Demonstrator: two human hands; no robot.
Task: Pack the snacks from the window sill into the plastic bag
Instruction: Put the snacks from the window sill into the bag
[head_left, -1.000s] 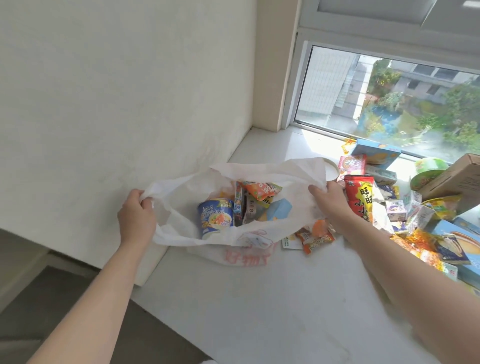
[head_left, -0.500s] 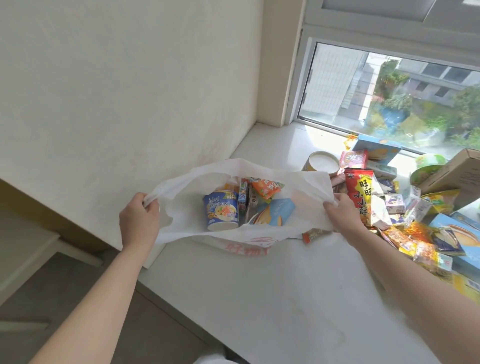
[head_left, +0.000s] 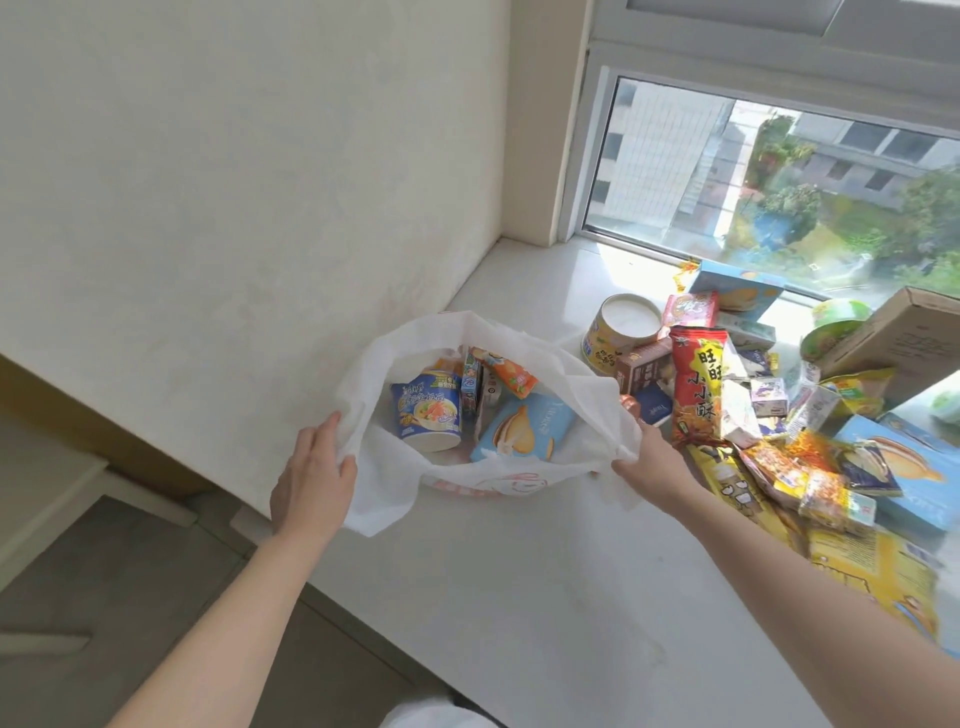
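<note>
Fingers of left hand (head_left: 311, 486) and right hand (head_left: 652, 460) curl closed around opposite rims of the plastic bag (head_left: 384, 483).

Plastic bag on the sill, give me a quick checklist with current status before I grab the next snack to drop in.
1. Bag mouth open: ok. The plastic bag is spread wide, its contents visible from above.
2. Both sides held: ok. The left hand and the right hand each grip the rim.
3. A hand free to pick: not ok. Both are busy with the bag.
4. Room inside: ok. The blue noodle cup and the light blue box leave space, by the look of it.
5. Next snack near: ok. The red snack packet lies beside the right hand.
6. Bag fully on the sill: cannot tell.
</note>
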